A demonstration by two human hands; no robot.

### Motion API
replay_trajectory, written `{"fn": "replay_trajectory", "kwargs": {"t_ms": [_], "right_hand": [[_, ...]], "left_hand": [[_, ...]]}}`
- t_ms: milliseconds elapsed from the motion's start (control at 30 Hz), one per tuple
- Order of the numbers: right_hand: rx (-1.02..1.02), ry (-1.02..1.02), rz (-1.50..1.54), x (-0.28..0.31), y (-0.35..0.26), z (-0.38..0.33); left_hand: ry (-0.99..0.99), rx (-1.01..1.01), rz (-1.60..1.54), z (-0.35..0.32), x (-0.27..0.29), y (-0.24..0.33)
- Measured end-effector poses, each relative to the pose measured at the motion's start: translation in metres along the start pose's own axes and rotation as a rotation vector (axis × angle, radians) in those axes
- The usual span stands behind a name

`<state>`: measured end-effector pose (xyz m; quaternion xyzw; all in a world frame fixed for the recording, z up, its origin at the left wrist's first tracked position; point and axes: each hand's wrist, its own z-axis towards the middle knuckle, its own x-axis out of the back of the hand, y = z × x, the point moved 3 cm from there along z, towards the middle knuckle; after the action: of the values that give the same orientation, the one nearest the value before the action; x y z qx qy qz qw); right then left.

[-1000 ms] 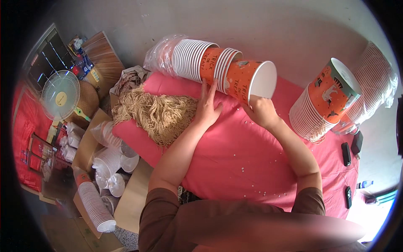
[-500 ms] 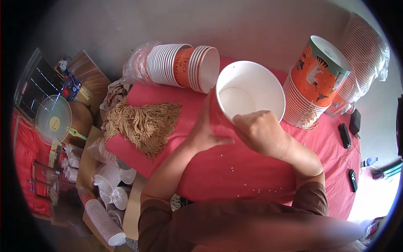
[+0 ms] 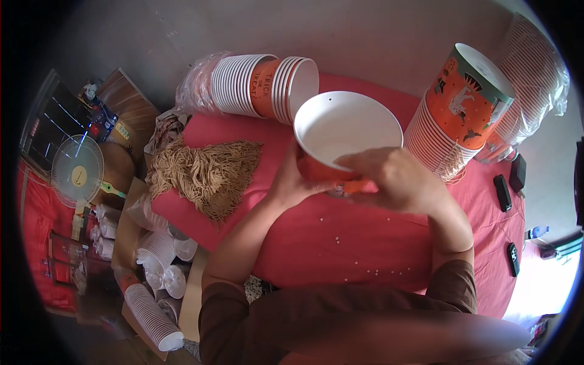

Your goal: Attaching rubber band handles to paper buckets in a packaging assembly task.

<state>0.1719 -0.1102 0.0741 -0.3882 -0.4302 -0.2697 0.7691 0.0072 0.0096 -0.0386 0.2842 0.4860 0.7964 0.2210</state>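
Note:
A white-lined paper bucket [image 3: 356, 125] with an orange outside is tilted toward me above the red cloth, its mouth facing up. A small dark hole shows near its far rim. My left hand [image 3: 293, 182] is closed around the bucket's left side, thumb stretched along the near outside wall. At the near right rim is my right hand [image 3: 404, 182], smeared by motion. Its fingers reach over the rim and its thumb is low outside; whether they pinch anything is hidden. Left of the bucket lies a heap of tan cords [image 3: 210, 176].
Nested buckets [image 3: 243, 85] lie on their side at the back left. A bucket stack [image 3: 447, 121] stands right, loose cords against it, beside a plastic-wrapped stack [image 3: 529, 79]. Small white bits dot the red cloth [image 3: 304, 249]. A carton [image 3: 191, 298] of wrapped cups and a fan [image 3: 78, 170] are left.
The bucket has shifted left and tipped, so more of its orange outside shows. My right hand has moved slightly right, from a fist at the rim to a blurred, looser shape.

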Motion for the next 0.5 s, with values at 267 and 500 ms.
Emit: {"fn": "replay_trajectory", "kwargs": {"t_ms": [267, 500], "right_hand": [[-0.094, 0.007, 0.165, 0.021, 0.032, -0.003], [-0.102, -0.003, 0.241, 0.023, 0.036, -0.003]], "left_hand": [[-0.001, 0.045, -0.240, 0.001, 0.001, -0.009], [-0.026, 0.094, -0.235, 0.001, 0.005, -0.013]]}}
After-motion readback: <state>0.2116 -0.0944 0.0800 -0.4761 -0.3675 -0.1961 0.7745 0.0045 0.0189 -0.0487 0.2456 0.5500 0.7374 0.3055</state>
